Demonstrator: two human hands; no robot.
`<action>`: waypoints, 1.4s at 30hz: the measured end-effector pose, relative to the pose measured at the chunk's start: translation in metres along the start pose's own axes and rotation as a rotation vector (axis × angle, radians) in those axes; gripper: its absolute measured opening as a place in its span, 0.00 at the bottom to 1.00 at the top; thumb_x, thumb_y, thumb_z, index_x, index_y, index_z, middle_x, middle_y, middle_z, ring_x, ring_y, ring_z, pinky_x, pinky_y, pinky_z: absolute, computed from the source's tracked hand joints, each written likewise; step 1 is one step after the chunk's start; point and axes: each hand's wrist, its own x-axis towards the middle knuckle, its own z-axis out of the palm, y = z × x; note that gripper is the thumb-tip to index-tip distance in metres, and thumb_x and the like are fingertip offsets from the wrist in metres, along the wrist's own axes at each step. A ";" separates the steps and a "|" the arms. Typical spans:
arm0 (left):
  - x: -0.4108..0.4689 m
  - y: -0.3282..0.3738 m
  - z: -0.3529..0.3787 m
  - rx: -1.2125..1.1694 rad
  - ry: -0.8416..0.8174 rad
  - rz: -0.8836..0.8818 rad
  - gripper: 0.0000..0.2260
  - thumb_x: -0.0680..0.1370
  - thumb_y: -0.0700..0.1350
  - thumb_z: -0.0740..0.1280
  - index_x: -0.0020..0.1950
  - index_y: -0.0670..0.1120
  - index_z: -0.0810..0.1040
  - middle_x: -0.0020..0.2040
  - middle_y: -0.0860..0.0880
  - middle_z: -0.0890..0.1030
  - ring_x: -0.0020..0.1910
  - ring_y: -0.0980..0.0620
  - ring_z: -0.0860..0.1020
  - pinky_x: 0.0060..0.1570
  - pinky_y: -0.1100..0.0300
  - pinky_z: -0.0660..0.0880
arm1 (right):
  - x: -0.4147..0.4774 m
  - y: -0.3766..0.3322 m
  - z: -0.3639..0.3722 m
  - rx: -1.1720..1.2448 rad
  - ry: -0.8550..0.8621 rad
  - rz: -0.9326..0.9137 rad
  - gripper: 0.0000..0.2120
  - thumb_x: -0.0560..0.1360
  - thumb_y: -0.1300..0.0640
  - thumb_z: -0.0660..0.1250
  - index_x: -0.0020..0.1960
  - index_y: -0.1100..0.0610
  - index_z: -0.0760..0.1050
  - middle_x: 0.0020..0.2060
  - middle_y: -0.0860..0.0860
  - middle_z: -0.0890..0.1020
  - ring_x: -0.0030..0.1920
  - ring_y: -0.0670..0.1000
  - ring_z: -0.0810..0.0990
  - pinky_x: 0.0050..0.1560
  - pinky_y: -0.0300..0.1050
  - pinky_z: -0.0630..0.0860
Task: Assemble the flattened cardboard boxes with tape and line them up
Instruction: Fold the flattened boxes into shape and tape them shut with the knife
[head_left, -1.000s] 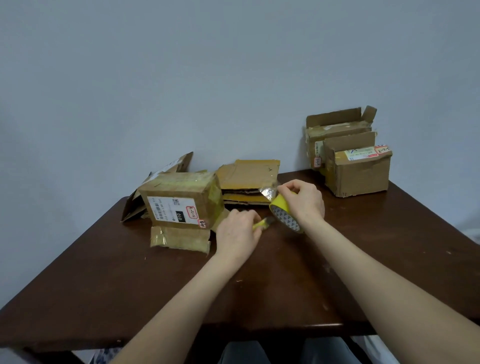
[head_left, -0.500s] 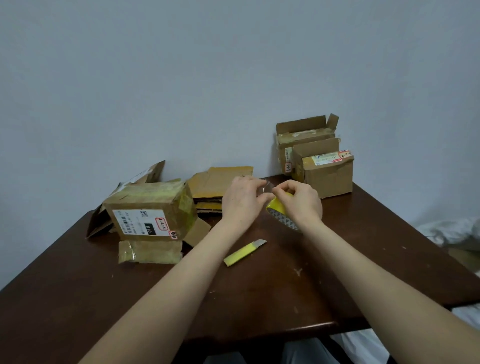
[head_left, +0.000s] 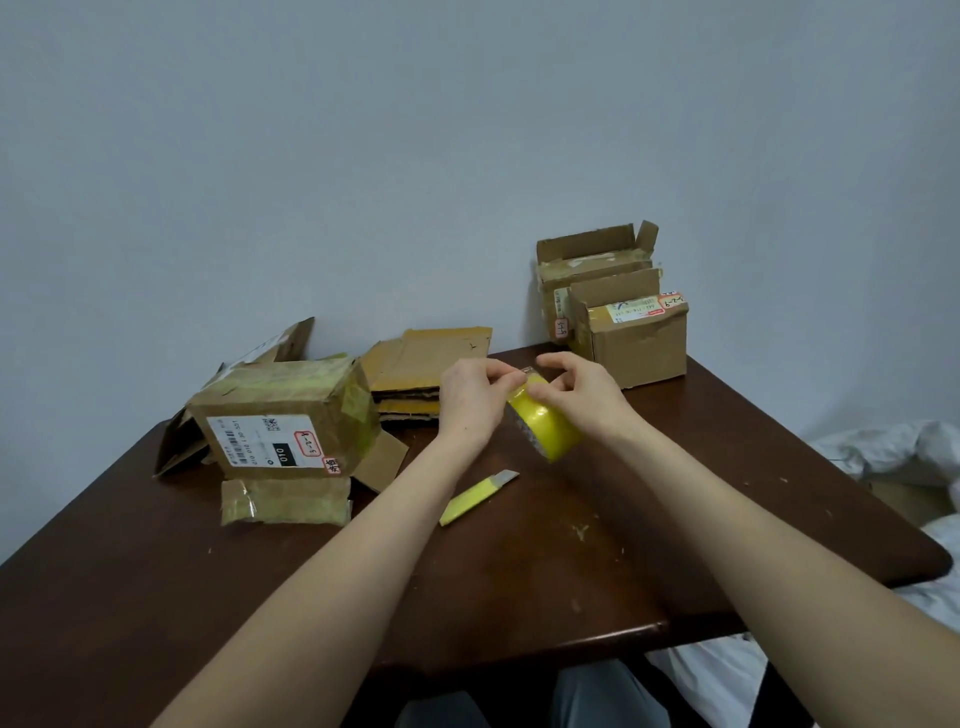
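Above the table's middle, my right hand (head_left: 582, 395) holds a yellow tape roll (head_left: 545, 428). My left hand (head_left: 470, 402) pinches the roll's loose clear tape end at its top edge. A yellow box cutter (head_left: 475, 498) lies on the dark wooden table (head_left: 649, 545) just below the hands. A taped cardboard box with a white label (head_left: 283, 415) stands at the left with a flap hanging in front. A stack of flattened cardboard (head_left: 423, 371) lies behind the hands. Two assembled boxes (head_left: 631, 327) stand at the back right, one behind the other.
A folded cardboard piece (head_left: 270, 348) leans against the wall behind the left box. White crumpled cloth (head_left: 893, 452) lies off the table's right edge. A plain grey wall closes the back.
My left hand let the box cutter down on the table and rose to the tape roll. The roll now sits lower in my right hand, tilted.
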 end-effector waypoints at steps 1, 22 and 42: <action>0.000 -0.002 -0.001 0.005 -0.005 -0.002 0.06 0.75 0.46 0.70 0.46 0.45 0.86 0.41 0.48 0.84 0.39 0.55 0.76 0.42 0.64 0.68 | 0.001 0.000 0.001 -0.020 -0.034 -0.026 0.22 0.75 0.52 0.70 0.67 0.55 0.72 0.36 0.48 0.74 0.41 0.45 0.74 0.41 0.37 0.69; -0.042 -0.063 -0.002 0.574 -0.611 -0.127 0.18 0.71 0.53 0.72 0.59 0.50 0.77 0.54 0.50 0.80 0.51 0.50 0.78 0.49 0.54 0.79 | -0.009 0.026 0.015 -0.717 -0.168 0.041 0.21 0.77 0.48 0.66 0.68 0.49 0.69 0.62 0.52 0.73 0.62 0.55 0.74 0.59 0.51 0.73; 0.057 -0.166 -0.217 0.532 0.083 -0.341 0.20 0.80 0.51 0.56 0.67 0.41 0.71 0.64 0.40 0.75 0.61 0.40 0.73 0.56 0.49 0.71 | 0.042 -0.142 0.222 -0.194 -0.118 -0.138 0.29 0.81 0.46 0.55 0.76 0.61 0.54 0.75 0.57 0.59 0.76 0.57 0.57 0.72 0.52 0.58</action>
